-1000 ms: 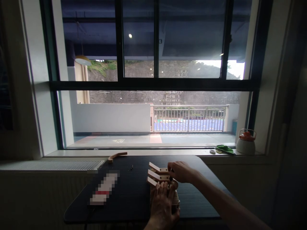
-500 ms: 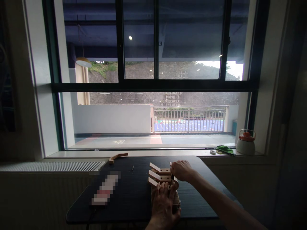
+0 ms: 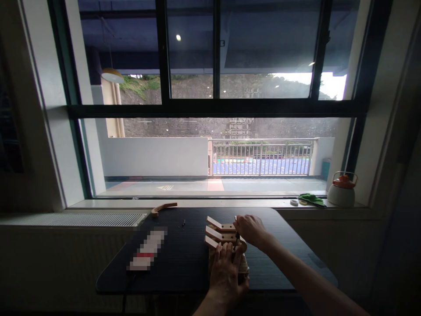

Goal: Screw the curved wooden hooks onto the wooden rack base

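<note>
On the dark table several angled wooden pieces, with dark holes in their flat parts, lie side by side over a light brown block. My left hand is closed over the near end of this stack, fingers across the nearest wooden piece and thumb at the block's right side. Above the right ends of the pieces, my right hand makes a fist around what looks like a screwdriver. Its dark shaft points down beside my left fingertips; the handle is mostly hidden, and the tip's contact is hard to make out.
A loose curved wooden piece rests at the table's far left edge, near a small dark bit. A blurred-out pale object with a cable lies left. The windowsill holds a green cloth and a kettle-like pot.
The camera view has tilted and shifted slightly, so the table appears higher. Both hands keep their places on and above the wooden pieces, with hardly any visible movement.
</note>
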`<move>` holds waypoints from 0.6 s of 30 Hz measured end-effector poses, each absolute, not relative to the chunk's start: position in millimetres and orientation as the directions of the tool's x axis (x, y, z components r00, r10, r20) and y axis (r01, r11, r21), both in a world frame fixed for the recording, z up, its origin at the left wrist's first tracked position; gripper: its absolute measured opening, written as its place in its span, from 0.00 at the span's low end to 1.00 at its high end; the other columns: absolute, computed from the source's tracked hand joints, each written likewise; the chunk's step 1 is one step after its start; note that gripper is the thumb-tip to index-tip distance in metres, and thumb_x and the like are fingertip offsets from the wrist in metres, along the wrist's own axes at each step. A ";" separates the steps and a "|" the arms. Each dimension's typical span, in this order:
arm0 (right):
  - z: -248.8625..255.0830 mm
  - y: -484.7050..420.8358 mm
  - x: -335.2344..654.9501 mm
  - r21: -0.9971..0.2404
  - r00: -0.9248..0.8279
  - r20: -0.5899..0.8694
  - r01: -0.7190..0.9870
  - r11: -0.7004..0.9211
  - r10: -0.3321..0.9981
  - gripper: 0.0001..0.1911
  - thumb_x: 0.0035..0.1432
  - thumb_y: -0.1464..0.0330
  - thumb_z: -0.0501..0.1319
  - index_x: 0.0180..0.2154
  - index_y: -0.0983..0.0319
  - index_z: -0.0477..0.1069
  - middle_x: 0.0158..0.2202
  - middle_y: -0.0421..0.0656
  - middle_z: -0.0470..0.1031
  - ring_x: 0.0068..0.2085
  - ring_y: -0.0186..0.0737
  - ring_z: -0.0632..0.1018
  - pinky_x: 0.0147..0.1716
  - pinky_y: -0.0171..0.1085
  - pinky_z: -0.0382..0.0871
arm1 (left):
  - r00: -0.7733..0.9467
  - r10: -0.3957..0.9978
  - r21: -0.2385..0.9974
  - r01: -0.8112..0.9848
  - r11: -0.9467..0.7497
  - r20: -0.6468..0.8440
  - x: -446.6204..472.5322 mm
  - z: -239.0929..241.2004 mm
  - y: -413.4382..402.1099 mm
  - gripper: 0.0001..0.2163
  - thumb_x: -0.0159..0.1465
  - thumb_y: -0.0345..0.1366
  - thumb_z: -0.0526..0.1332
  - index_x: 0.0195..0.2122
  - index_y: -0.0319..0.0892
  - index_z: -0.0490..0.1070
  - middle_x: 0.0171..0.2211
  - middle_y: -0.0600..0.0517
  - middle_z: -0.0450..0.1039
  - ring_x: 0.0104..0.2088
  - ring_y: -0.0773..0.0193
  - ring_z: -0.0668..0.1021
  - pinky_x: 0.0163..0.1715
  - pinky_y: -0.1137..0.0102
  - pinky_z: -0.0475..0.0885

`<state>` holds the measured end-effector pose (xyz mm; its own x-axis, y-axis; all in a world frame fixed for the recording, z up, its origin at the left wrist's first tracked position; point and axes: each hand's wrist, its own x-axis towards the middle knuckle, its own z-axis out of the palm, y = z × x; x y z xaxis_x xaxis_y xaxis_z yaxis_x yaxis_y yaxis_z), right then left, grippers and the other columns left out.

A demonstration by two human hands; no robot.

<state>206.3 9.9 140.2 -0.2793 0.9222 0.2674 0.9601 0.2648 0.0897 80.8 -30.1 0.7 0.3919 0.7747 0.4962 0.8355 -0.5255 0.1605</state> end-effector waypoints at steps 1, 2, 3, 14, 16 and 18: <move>141.9 7.9 204.9 0.094 -0.280 0.268 0.960 0.264 0.922 0.16 0.61 0.65 0.48 0.36 0.64 0.72 0.33 0.50 0.77 0.36 0.48 0.78 0.31 0.37 0.64 | 0.393 0.776 0.157 0.837 -0.524 0.493 80.9 0.5 -30.1 0.36 0.53 0.48 0.59 0.62 0.52 0.47 0.59 0.47 0.54 0.59 0.46 0.56 0.58 0.51 0.48; 144.2 5.6 203.7 0.100 -0.288 0.264 0.957 0.271 0.921 0.16 0.61 0.65 0.48 0.36 0.64 0.73 0.32 0.50 0.77 0.36 0.48 0.78 0.30 0.37 0.64 | 0.393 0.778 0.154 0.840 -0.521 0.490 81.0 0.5 -30.3 0.36 0.53 0.48 0.59 0.62 0.52 0.47 0.60 0.47 0.54 0.59 0.46 0.56 0.58 0.51 0.49; 146.8 3.3 202.9 0.110 -0.301 0.251 0.953 0.281 0.920 0.16 0.60 0.66 0.48 0.36 0.64 0.73 0.32 0.51 0.77 0.36 0.48 0.78 0.30 0.37 0.64 | 0.391 0.780 0.150 0.843 -0.516 0.488 81.1 0.6 -30.6 0.36 0.52 0.47 0.60 0.62 0.52 0.47 0.60 0.47 0.54 0.59 0.46 0.56 0.58 0.51 0.49; 144.7 6.3 205.2 0.068 -0.434 0.219 0.900 0.430 0.874 0.11 0.60 0.64 0.51 0.36 0.60 0.70 0.32 0.45 0.77 0.34 0.42 0.77 0.28 0.33 0.60 | 0.374 0.767 0.156 0.842 -0.516 0.522 81.5 5.7 -33.8 0.34 0.54 0.51 0.58 0.61 0.53 0.49 0.58 0.46 0.58 0.58 0.47 0.58 0.57 0.51 0.52; 139.6 10.9 202.8 0.053 -0.374 0.228 0.927 0.372 0.899 0.12 0.61 0.64 0.50 0.37 0.61 0.69 0.33 0.47 0.77 0.35 0.43 0.77 0.29 0.34 0.61 | 0.371 0.761 0.162 0.838 -0.521 0.532 81.6 3.1 -32.1 0.34 0.54 0.53 0.56 0.61 0.52 0.49 0.58 0.46 0.57 0.58 0.47 0.58 0.57 0.51 0.51; 136.9 14.0 201.4 0.044 -0.297 0.230 0.954 0.295 0.927 0.13 0.61 0.64 0.49 0.38 0.62 0.69 0.34 0.48 0.77 0.36 0.44 0.77 0.30 0.35 0.62 | 0.371 0.753 0.173 0.828 -0.533 0.543 81.7 0.6 -30.7 0.34 0.55 0.56 0.54 0.61 0.51 0.50 0.58 0.46 0.57 0.58 0.48 0.58 0.58 0.52 0.49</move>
<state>201.4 14.0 136.9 -0.2971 0.9268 0.2296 0.9545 0.2951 0.0438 81.7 -30.7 0.6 0.3709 0.7534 0.5430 0.8283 -0.5327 0.1734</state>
